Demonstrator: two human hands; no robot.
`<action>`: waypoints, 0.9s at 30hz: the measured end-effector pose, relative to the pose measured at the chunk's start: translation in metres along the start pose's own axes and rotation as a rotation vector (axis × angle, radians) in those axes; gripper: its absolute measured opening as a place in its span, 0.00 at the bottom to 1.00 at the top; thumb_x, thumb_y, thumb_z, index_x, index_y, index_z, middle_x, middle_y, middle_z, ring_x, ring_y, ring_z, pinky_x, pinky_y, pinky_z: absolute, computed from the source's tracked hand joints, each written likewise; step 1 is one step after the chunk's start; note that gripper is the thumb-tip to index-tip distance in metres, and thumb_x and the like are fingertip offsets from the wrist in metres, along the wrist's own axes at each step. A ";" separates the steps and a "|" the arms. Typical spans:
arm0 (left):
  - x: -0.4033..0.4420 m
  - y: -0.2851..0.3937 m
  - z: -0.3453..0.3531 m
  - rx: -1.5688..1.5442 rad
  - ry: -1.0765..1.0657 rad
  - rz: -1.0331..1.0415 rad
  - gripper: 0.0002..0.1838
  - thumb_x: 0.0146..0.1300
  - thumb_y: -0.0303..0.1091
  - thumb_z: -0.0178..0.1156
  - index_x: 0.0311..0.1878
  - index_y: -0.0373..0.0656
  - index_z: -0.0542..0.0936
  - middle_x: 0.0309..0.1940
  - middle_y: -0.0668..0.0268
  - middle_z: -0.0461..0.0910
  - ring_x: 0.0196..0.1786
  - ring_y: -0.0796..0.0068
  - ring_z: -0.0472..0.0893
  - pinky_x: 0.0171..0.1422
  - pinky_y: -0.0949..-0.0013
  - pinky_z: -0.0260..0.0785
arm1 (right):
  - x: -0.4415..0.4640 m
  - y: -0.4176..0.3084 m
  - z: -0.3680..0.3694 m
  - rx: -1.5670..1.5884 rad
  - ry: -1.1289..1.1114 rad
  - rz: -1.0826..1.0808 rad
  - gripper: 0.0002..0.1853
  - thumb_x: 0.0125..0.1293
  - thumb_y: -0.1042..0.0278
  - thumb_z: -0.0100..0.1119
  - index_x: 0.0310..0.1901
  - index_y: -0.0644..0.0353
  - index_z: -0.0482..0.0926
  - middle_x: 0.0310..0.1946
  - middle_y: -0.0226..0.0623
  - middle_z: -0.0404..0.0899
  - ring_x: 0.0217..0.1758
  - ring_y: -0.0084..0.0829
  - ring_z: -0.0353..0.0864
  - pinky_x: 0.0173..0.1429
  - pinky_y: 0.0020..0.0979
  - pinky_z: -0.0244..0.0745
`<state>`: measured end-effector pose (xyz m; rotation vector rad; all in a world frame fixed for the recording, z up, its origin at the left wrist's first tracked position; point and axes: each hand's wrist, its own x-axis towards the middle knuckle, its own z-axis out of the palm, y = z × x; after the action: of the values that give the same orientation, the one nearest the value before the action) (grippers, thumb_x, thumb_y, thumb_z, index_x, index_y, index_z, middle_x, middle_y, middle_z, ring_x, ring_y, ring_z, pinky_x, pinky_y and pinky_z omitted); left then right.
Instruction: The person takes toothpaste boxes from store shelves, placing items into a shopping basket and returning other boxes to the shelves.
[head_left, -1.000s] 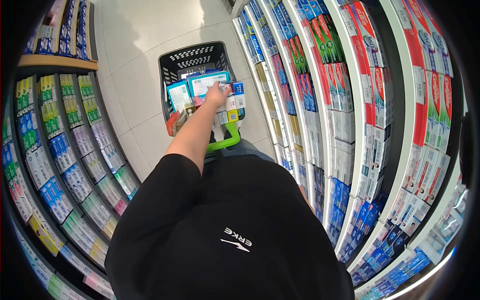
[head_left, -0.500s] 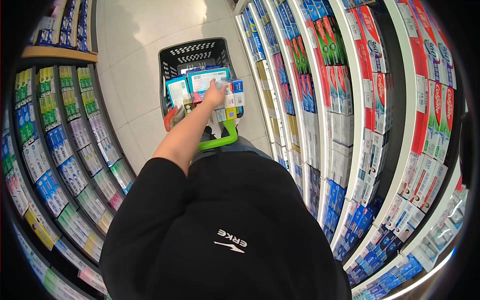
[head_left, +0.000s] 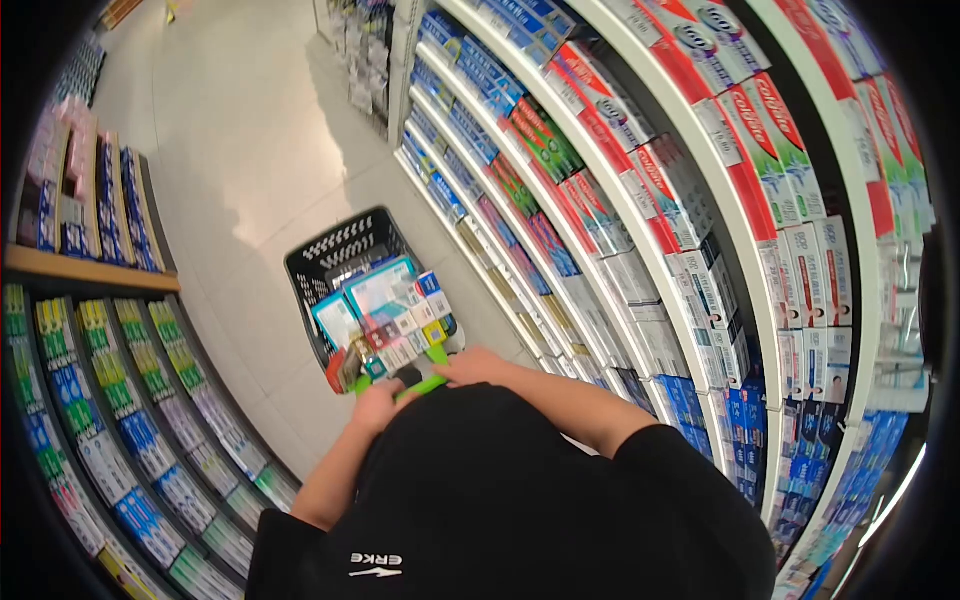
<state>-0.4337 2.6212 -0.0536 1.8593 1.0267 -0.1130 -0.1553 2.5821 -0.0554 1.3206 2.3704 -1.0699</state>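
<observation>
Basket [head_left: 345, 232], black and perforated, is my landmark, and it sits low over the pale floor tiles [head_left: 240, 165], just ahead of the body. On its near side I see the green handle [head_left: 437, 357], with both hands on it. My operator's-eye view shows the left hand [head_left: 378, 404] closed around the left part of the handle, by the basket's near left corner. The right hand [head_left: 474, 368] is curled onto the right part, nearer the basket's near right corner; I cannot see the undersides of its fingers. Inside the basket I make out flat blue-edged boxes [head_left: 380, 292] toward the middle and left, small cartons [head_left: 428, 285] along the right, one yellow carton [head_left: 434, 332] near the handle, and a red item [head_left: 337, 368] at the near left corner. Right of the basket run white shelves [head_left: 698, 110] of boxed toothpaste [head_left: 765, 150]; left of it, dark racks [head_left: 95, 395] hold packaged goods [head_left: 150, 445].
</observation>
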 end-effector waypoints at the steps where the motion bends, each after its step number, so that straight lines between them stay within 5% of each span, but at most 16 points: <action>1: 0.001 -0.004 0.002 0.021 -0.024 -0.002 0.31 0.67 0.65 0.61 0.44 0.41 0.84 0.38 0.48 0.86 0.45 0.43 0.84 0.49 0.47 0.75 | 0.007 -0.004 -0.005 -0.049 -0.038 -0.004 0.20 0.71 0.48 0.58 0.53 0.53 0.73 0.33 0.44 0.84 0.33 0.52 0.87 0.34 0.53 0.79; 5: 0.000 -0.009 -0.007 -0.073 -0.034 -0.021 0.25 0.62 0.58 0.66 0.44 0.44 0.84 0.39 0.47 0.85 0.46 0.42 0.84 0.49 0.49 0.75 | 0.034 0.004 0.012 -0.199 -0.080 -0.026 0.13 0.71 0.54 0.53 0.43 0.56 0.73 0.27 0.42 0.84 0.29 0.52 0.87 0.31 0.53 0.78; 10: 0.007 -0.019 -0.012 -0.170 -0.063 -0.017 0.20 0.58 0.50 0.68 0.44 0.44 0.84 0.37 0.47 0.84 0.45 0.44 0.85 0.48 0.52 0.75 | 0.022 -0.018 -0.001 -0.164 0.039 0.098 0.11 0.71 0.57 0.51 0.43 0.56 0.73 0.29 0.41 0.85 0.33 0.46 0.89 0.34 0.50 0.78; 17: 0.002 0.008 -0.036 -0.219 0.042 -0.013 0.27 0.58 0.59 0.73 0.36 0.39 0.85 0.28 0.50 0.84 0.35 0.47 0.85 0.41 0.55 0.75 | 0.028 -0.029 -0.002 -0.249 0.129 0.228 0.08 0.71 0.59 0.52 0.43 0.53 0.75 0.30 0.36 0.84 0.33 0.42 0.88 0.37 0.47 0.73; 27: 0.029 -0.018 -0.039 0.140 0.357 0.187 0.27 0.57 0.60 0.73 0.28 0.41 0.83 0.24 0.53 0.83 0.31 0.50 0.85 0.34 0.53 0.76 | 0.070 -0.019 -0.019 -0.171 0.186 0.407 0.08 0.70 0.61 0.50 0.40 0.52 0.78 0.32 0.38 0.87 0.35 0.43 0.89 0.37 0.46 0.77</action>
<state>-0.4407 2.6724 -0.0604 2.1428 1.0988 0.2738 -0.2080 2.6341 -0.0680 1.7964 2.1164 -0.6380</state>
